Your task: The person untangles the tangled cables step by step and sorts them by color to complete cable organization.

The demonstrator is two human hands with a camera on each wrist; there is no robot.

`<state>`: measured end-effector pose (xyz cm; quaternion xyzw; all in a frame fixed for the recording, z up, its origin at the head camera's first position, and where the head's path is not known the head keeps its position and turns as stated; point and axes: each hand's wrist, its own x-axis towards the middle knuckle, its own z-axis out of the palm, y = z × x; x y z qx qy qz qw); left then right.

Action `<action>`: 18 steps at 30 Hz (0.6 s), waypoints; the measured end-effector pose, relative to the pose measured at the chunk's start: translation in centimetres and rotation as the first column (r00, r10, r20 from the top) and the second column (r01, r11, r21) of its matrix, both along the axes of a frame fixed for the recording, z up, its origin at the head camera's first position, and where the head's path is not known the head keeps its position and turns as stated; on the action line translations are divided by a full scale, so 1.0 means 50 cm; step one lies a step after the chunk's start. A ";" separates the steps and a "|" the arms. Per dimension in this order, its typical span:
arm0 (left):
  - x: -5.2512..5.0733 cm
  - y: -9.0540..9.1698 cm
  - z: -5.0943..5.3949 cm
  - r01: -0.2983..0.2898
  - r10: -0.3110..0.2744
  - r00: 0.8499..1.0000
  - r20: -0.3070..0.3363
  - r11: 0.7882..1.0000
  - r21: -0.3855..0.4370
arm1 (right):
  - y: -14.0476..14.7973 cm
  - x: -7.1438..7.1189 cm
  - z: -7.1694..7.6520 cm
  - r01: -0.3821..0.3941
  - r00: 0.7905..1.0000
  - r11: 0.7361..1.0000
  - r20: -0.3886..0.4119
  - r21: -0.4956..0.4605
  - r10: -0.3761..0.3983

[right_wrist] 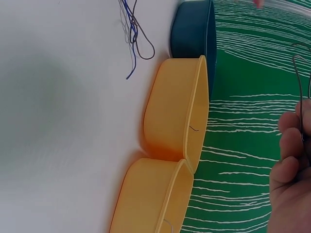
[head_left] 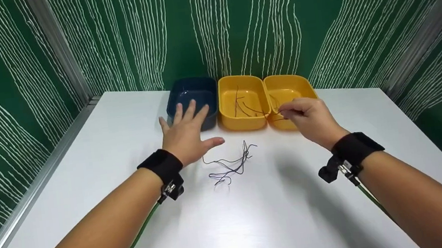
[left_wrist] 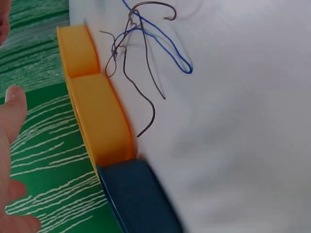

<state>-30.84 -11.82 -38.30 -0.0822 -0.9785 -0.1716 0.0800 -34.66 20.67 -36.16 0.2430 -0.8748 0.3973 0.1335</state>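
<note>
My right hand (head_left: 314,121) is over the right yellow bin (head_left: 303,79), its fingers curled and pinching a thin dark wire (right_wrist: 300,80). In the head view, part of that wire seems to stretch left over the middle yellow bin (head_left: 246,123). My left hand (head_left: 185,139), fingers spread, hovers in front of and partly over the dark blue bin (head_left: 210,84); it holds nothing. A loose tangle of dark and blue wires (left_wrist: 138,29) lies on the white table, just right of the left hand in the head view. Thin wires lie in the middle yellow bin.
The three bins stand side by side at the back of the white table (head_left: 232,222), near a green wall (head_left: 178,41) with white wavy lines. Metal frame posts (head_left: 58,47) rise at both back corners. Each wrist wears a black strap (head_left: 161,164) with a green cable.
</note>
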 end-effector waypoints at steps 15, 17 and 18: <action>0.005 0.047 0.066 0.210 -0.198 0.971 -0.133 0.975 0.075 | -0.051 0.001 -0.002 -0.056 0.998 0.998 -0.022 0.007 0.056; 0.007 0.056 0.068 0.252 -0.239 0.960 -0.143 0.965 0.076 | -0.060 0.001 -0.003 -0.070 0.997 0.998 -0.008 0.004 0.070; 0.007 0.060 0.068 0.268 -0.256 0.956 -0.145 0.961 0.072 | -0.064 0.001 -0.003 -0.076 0.997 0.997 -0.004 0.009 0.076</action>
